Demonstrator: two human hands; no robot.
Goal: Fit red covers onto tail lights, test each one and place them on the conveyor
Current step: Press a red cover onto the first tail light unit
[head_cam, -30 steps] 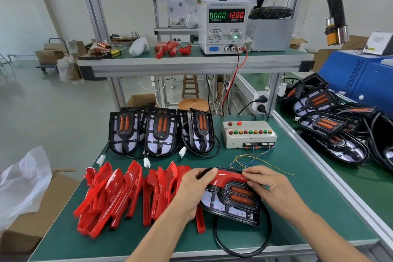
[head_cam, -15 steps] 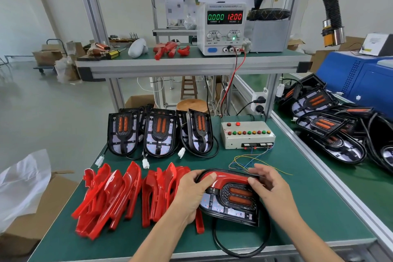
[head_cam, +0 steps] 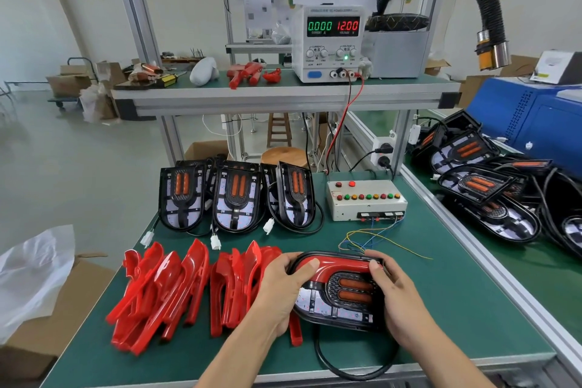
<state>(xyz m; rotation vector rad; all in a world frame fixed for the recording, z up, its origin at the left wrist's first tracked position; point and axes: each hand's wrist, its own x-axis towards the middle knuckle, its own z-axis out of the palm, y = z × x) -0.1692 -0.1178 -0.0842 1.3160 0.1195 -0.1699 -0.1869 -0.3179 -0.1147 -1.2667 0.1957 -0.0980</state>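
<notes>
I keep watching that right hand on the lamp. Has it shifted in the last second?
Yes. The right hand slid from the top edge of the tail light, near the coloured wires, toward the person and now grips its right end.

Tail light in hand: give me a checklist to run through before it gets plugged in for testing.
1. Red cover sits on the tail light: ok.
2. Cover clipped fully home all round: cannot tell.
3. Both the left hand and right hand grip the light: ok.
4. Power supply on, reading 12.00 volts: ok.
5. Light's plug at hand: cannot tell; only its black cable shows.
6. Test box within reach behind the light: ok.
</notes>
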